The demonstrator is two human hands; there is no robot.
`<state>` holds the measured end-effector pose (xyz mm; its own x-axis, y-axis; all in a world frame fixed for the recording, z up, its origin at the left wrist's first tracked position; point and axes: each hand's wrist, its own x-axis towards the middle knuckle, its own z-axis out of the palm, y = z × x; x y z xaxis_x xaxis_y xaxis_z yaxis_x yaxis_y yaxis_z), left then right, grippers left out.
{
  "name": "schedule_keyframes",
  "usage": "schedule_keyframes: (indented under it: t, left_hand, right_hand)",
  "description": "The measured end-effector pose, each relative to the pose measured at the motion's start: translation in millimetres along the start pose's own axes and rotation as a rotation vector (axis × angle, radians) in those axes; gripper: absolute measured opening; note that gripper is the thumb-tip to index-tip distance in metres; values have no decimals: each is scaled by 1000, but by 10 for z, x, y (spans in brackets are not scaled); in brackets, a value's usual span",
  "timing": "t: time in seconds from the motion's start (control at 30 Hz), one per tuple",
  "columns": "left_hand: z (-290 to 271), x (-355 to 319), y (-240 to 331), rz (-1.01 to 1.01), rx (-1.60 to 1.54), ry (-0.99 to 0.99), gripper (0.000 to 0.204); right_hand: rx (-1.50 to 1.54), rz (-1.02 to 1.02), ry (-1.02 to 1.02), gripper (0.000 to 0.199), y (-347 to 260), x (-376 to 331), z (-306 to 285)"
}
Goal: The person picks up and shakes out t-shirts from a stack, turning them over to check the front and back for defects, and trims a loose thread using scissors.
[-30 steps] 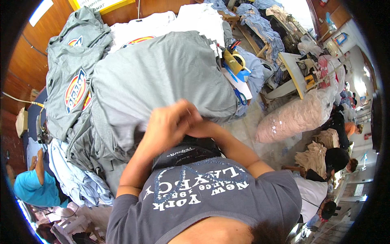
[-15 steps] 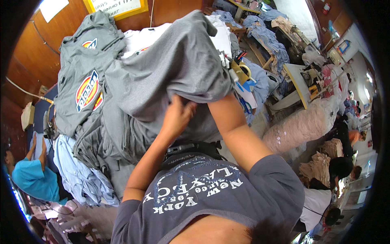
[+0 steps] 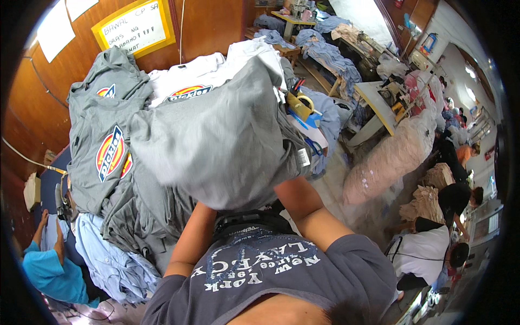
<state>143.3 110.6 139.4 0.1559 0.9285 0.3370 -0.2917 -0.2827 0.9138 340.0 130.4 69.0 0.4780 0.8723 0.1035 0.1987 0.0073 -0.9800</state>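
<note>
A grey T-shirt (image 3: 216,141), blurred along its lower edge, is raised in front of me above the table. Its cloth hides both hands. My left forearm (image 3: 197,230) goes up under the near edge of the shirt, and my right forearm (image 3: 303,203) enters below its right side. What the fingers grip cannot be seen. A small white label (image 3: 303,157) shows at the shirt's right edge. To the left lies a heap of grey T-shirts (image 3: 89,146) with a colourful printed emblem (image 3: 111,153). Behind the raised shirt are white T-shirts (image 3: 189,70).
Light blue garments (image 3: 111,254) hang at the left, near a person in a turquoise shirt (image 3: 57,273). A holder with scissors and tape (image 3: 303,105) stands right of the shirt. Further right are a large plastic-wrapped bundle (image 3: 387,162), a sewing table (image 3: 374,105) and other people.
The grey shirt has swung toward me and down, and now covers my left hand, which showed at its near edge before. More of the white shirts shows behind. The view has shifted slightly.
</note>
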Motion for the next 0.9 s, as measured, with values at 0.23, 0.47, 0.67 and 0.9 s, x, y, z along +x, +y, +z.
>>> schedule_keyframes:
  t: [0.23, 0.47, 0.67, 0.9]
  left_hand:
    - [-448, 520, 380, -116, -454, -55, 22]
    - [-481, -354, 502, -105, -118, -300, 23]
    - [-429, -753, 571, -144, 100, -446, 24]
    - [-390, -1263, 437, -267, 454, -759, 26]
  right_hand:
    - [-23, 2, -9, 26, 44, -394, -149]
    - [-7, -11, -74, 26, 96, -792, -335]
    - [-15, -33, -154, 26, 102, -1226, -735]
    - [-50, 99, -259, 27, 594, -1880, -1241]
